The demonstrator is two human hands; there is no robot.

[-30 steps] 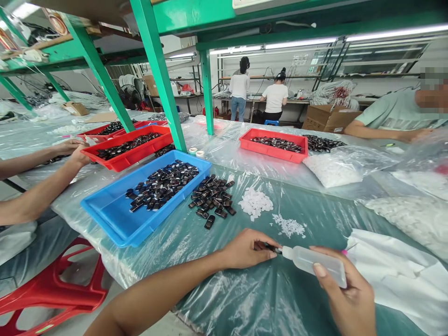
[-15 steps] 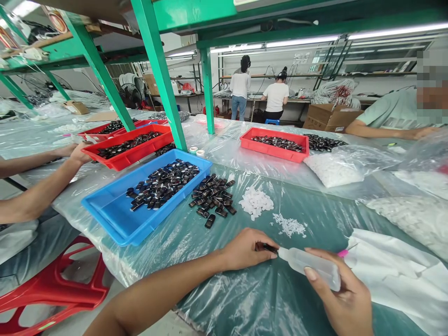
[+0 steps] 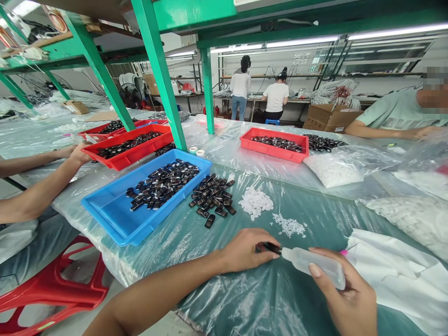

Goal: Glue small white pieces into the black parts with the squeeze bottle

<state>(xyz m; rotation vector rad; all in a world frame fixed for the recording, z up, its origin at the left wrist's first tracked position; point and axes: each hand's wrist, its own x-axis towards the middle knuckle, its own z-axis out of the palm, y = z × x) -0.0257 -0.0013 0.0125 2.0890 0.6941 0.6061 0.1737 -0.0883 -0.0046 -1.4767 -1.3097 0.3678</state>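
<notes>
My left hand (image 3: 247, 250) pinches a small black plastic part (image 3: 271, 248) between thumb and fingers, just above the table. Wrapped in my right hand (image 3: 350, 284) is a translucent squeeze bottle (image 3: 317, 265), tilted so its nozzle points left at the black part. Whether the tip touches the part I cannot tell. Beyond my hands lie a loose heap of black parts (image 3: 214, 196), a pile of flat white pieces (image 3: 255, 203) and a smaller pile of tiny white bits (image 3: 289, 225). A pink-handled thin tool (image 3: 344, 252) shows partly behind my right hand.
A blue tray (image 3: 105, 210) holding black parts stands at left. Red trays (image 3: 276, 153) sit farther back. White cloth (image 3: 395, 275) and bags of white pieces (image 3: 336, 168) are on the right. A green post (image 3: 161, 74) rises behind the blue tray. Co-workers' arms (image 3: 38, 196) reach in from the left.
My right hand and the squeeze bottle have shifted slightly right. The left hand stays nearly in place, with a little more of the black part showing.
</notes>
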